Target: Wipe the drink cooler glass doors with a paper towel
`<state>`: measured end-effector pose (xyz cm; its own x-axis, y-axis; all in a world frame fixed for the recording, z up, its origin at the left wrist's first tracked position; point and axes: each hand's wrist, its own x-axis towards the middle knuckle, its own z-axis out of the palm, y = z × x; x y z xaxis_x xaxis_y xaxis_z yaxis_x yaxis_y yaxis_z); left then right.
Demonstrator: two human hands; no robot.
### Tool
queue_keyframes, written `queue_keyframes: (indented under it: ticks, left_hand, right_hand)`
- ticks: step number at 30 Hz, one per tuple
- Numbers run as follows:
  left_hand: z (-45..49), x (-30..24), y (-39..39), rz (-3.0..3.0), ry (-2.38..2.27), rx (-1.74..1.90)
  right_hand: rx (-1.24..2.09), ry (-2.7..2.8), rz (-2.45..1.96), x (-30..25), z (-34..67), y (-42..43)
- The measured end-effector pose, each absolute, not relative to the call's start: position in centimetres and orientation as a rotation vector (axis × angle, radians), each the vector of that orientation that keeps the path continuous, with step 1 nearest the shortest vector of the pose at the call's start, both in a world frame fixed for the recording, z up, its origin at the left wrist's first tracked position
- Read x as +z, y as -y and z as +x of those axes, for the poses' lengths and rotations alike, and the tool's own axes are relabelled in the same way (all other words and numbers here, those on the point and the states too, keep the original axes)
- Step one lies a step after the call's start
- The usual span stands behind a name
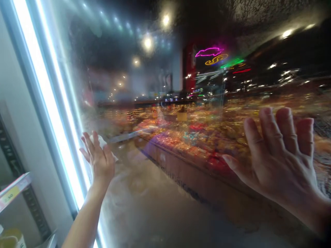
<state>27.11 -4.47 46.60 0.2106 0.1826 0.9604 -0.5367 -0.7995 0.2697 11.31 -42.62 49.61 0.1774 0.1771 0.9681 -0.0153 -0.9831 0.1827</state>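
Observation:
My left hand [99,158] presses a crumpled white tissue [102,142] against a misted glass pane [134,210], close to its lit left edge. The tissue sticks out past the fingers on both sides; most of it is hidden under the palm. On the right, my right hand [281,158] is held up with its fingers spread and its back toward me. It appears to lie flat on the same pane, with nothing in it. Cloudy smears and droplets show on the glass.
Bright tube lights [46,86] run down the left side of the pane. Beside them is a shelf edge with a price label [10,196], and a bottle [11,237] stands below. Through or mirrored in the glass are blurred colourful goods [170,137] and neon signs [217,58].

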Motion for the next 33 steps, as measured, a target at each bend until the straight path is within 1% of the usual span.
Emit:
queue_keyframes:
  ticks: [2, 3, 4, 8, 9, 10, 11, 13, 15, 16, 18, 21, 23, 25, 28, 29, 31, 33]
  left_hand:
    - [26.9, 48.1, 5.7, 1.881, 0.318, 1.684]
    - [26.4, 47.3, 7.0, 1.878, 0.346, 1.698]
    - [25.7, 45.5, 8.6, 1.884, 0.396, 1.712]
    - [21.6, 34.3, 15.9, 1.949, 0.753, 1.798]
    - [21.0, 32.8, 17.2, 1.942, 0.791, 1.813]
    - [20.6, 32.4, 18.0, 1.938, 0.814, 1.819]
    - [20.5, 33.1, 18.6, 1.931, 0.809, 1.815]
    - [20.8, 37.0, 19.0, 1.914, 0.745, 1.781]
    - [21.0, 41.0, 19.7, 1.872, 0.639, 1.715]
    - [20.8, 42.0, 20.2, 1.857, 0.605, 1.699]
    - [19.5, 40.8, 21.9, 1.858, 0.617, 1.705]
    - [16.7, 34.3, 24.8, 1.908, 0.808, 1.774]
    - [15.4, 31.6, 26.4, 1.915, 0.871, 1.784]
    - [14.9, 32.6, 27.8, 1.905, 0.856, 1.768]
    - [14.7, 37.4, 30.1, 1.868, 0.759, 1.725]
    - [14.5, 38.3, 31.0, 1.857, 0.736, 1.711]
    - [13.4, 37.7, 33.0, 1.848, 0.782, 1.708]
    - [12.0, 35.0, 35.1, 1.85, 0.917, 1.731]
  right_hand:
    - [1.901, -0.169, 2.275, 49.7, 11.2, 42.7]
    - [1.892, -0.176, 2.268, 49.6, 11.1, 42.7]
    - [1.88, -0.182, 2.267, 49.2, 10.9, 42.5]
    - [1.844, -0.181, 2.316, 45.4, 9.8, 41.3]
    - [1.844, -0.176, 2.333, 44.0, 9.5, 40.9]
    - [1.844, -0.168, 2.352, 42.7, 9.2, 40.7]
    - [1.852, -0.157, 2.369, 41.4, 9.0, 40.4]
    - [1.865, -0.119, 2.41, 39.6, 8.7, 40.3]
    - [1.879, -0.064, 2.443, 38.7, 8.4, 40.6]
    - [1.885, -0.037, 2.453, 38.4, 8.3, 40.9]
    - [1.89, 0.011, 2.463, 37.7, 7.7, 41.4]
    - [1.868, 0.035, 2.487, 36.2, 6.5, 42.3]
    - [1.832, 0.015, 2.514, 35.0, 5.7, 43.0]
    - [1.812, -0.002, 2.526, 34.2, 4.9, 43.7]
    - [1.841, 0.011, 2.532, 34.3, 4.1, 45.0]
    - [1.853, 0.011, 2.543, 34.5, 3.7, 45.5]
    - [1.864, -0.023, 2.586, 34.9, 2.9, 46.6]
    - [1.877, -0.113, 2.64, 35.1, 1.9, 47.7]
